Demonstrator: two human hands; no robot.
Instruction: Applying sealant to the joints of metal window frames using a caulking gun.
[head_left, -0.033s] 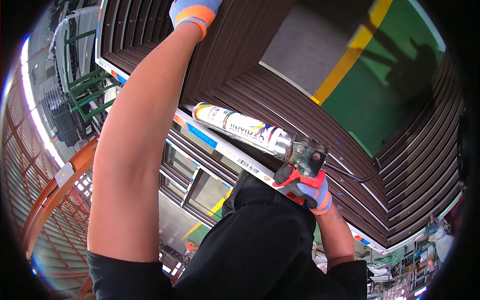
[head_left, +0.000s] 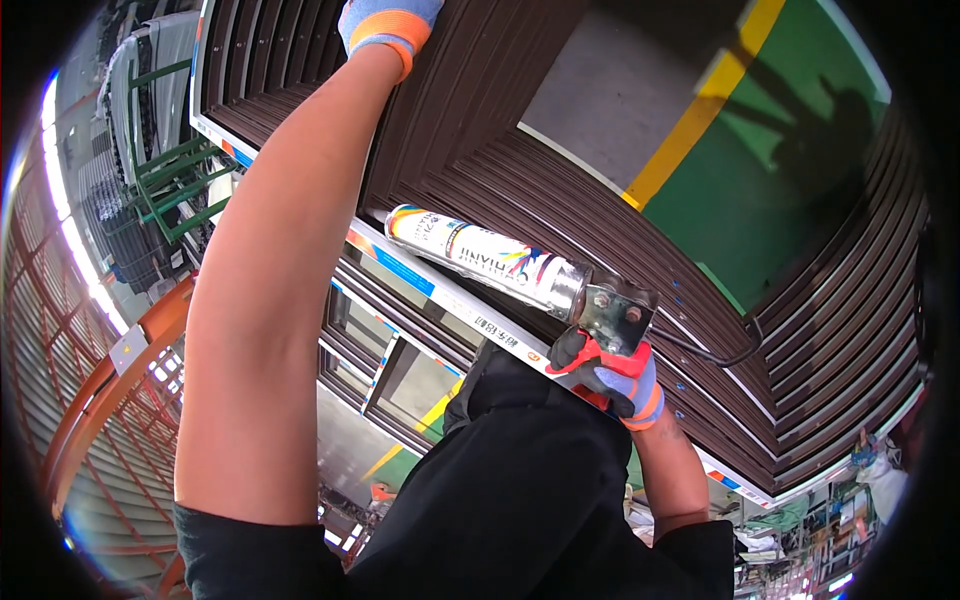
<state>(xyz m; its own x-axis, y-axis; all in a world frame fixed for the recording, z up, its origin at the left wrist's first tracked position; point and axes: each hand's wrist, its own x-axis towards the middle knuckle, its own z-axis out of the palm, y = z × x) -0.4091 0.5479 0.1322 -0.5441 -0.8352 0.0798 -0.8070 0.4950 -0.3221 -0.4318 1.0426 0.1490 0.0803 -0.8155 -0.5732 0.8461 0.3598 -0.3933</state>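
My right hand [head_left: 622, 388], in a blue, orange and dark-palmed glove, is wrapped around the red grip of a caulking gun [head_left: 618, 318]. A white sealant cartridge [head_left: 480, 258] with coloured print lies in its metal cradle, its tip end toward the left. The gun is held over the near rail of a stack of dark brown window frames [head_left: 690, 330]. My left hand [head_left: 390, 22], gloved in blue and orange, reaches far forward over the stack's brown profiles at the top edge. Its fingers are out of view, so what they touch is hidden.
White protective film [head_left: 470, 310] covers the near frame's outer edge, close to my body. More framed panels [head_left: 385, 370] stand below it. Through the frames' opening shows a green floor [head_left: 740, 230] with a yellow stripe [head_left: 690, 120]. An orange metal structure [head_left: 110, 370] rises at the left.
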